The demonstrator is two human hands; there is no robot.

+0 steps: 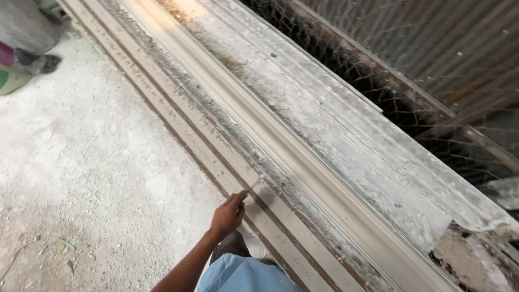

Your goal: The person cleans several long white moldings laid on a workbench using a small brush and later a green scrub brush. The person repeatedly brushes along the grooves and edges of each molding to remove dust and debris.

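Clearly pinched a small thin tool [254, 186] in the left hand [227, 214], fingers closed. Touched it to the long, dusty grey moulded strip [303, 162] on the bench [378, 146]. Right hand out of view.

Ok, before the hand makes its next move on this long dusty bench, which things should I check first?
1. Left hand is over the near rails of the bench: ok.
2. What the pinched fingers hold: cannot tell, too small.
3. Right hand in view: not ok, it is out of frame.
4. Long moulded strip clean: not ok, white dust and crust lie beside it.
5. Another person's shoe is apart from the hand: ok.
6. Wire mesh behind the bench is apart from the hand: ok.
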